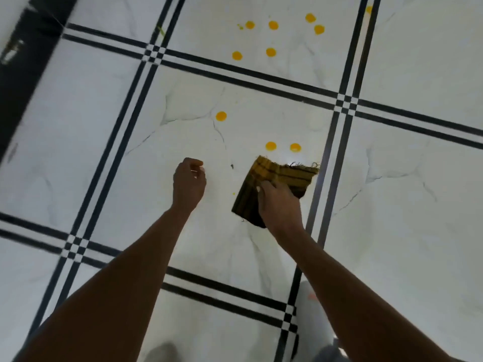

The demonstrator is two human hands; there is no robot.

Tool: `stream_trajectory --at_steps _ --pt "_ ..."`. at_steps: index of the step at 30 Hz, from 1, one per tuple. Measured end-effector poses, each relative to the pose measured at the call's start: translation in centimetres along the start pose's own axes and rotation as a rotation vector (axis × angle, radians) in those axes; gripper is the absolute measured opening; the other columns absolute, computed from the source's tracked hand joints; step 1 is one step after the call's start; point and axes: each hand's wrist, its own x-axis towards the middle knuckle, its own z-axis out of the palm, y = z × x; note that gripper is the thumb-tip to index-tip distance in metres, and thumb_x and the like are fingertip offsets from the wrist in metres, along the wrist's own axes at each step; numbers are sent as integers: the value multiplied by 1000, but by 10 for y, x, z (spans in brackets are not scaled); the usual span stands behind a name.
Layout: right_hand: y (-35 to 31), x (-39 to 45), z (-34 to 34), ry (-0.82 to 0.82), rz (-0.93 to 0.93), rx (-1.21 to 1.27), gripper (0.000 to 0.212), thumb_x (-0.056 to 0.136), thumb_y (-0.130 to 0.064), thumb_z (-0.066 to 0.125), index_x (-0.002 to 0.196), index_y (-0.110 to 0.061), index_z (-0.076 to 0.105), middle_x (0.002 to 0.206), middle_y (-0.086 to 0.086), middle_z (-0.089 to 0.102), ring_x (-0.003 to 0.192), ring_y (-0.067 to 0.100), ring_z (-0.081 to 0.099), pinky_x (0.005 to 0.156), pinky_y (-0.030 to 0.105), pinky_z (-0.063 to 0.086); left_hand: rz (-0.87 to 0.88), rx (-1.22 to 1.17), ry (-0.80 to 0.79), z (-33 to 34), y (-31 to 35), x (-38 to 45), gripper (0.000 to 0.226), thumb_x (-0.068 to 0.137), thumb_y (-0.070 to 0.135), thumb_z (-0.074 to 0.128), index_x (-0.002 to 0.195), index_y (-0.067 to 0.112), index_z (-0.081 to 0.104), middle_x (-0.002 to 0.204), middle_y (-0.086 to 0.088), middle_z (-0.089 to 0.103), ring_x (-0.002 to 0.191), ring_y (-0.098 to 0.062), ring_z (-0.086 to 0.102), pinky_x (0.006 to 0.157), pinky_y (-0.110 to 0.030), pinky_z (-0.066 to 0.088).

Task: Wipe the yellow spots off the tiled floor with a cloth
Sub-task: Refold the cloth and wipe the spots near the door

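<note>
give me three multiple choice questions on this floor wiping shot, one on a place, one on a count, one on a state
1. Where do the two nearest yellow spots lie relative to the cloth?
A. just beyond its far edge
B. under the left hand
C. on another tile

2. How many yellow spots sit on the tile that the cloth is on?
A. one
B. three
C. six

3. What is the left hand doing?
A. pressing the cloth
B. holding nothing, fingers loosely curled
C. gripping a bottle

Answers:
1 A, both spots lie just past the cloth's frayed far edge.
2 B, the pair plus one spot farther left.
3 B, it holds nothing; only the right hand is on the cloth.
</note>
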Motion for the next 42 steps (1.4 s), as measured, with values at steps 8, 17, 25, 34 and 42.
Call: stream_trajectory --at_steps 8,17,25,34,42 --pt "63 23 27 74 -8 11 41 92 -38 72 125 -15 63 130 12 55 121 32 49 100 45 48 300 196 248 38 -19 81 21 97 12 55 115 2 60 115 -21 58 104 -39 55 92 -43 45" --pt "71 15 21 -52 -270 -64 17 95 -36 69 100 -22 60 103 -3 66 102 21 57 91 42 44 307 452 385 62 -25 83 25 95 19 43 115 10 55 118 -15 54 106 -37 52 84 -44 41" --pt "79 4 3 -194 -242 -178 36 101 -48 58 81 -18 64 75 -7 59 65 13 56 53 23 34 399 449 283 48 -27 86 29 96 24 49 118 7 55 119 -19 53 110 -40 51 84 -46 45" --pt "81 4 6 -194 -350 -113 31 95 -36 70 117 -17 61 119 1 57 110 18 55 79 26 46 421 492 255 45 -28 90 32 97 27 50 119 4 55 120 -21 54 109 -42 52 81 -46 45" --pt "85 2 -12 -218 -333 -259 58 99 -61 51 62 -18 60 70 -5 58 62 11 54 51 21 33 558 608 223 33 -37 92 42 99 33 46 125 2 56 128 -23 57 116 -46 54 90 -52 46"
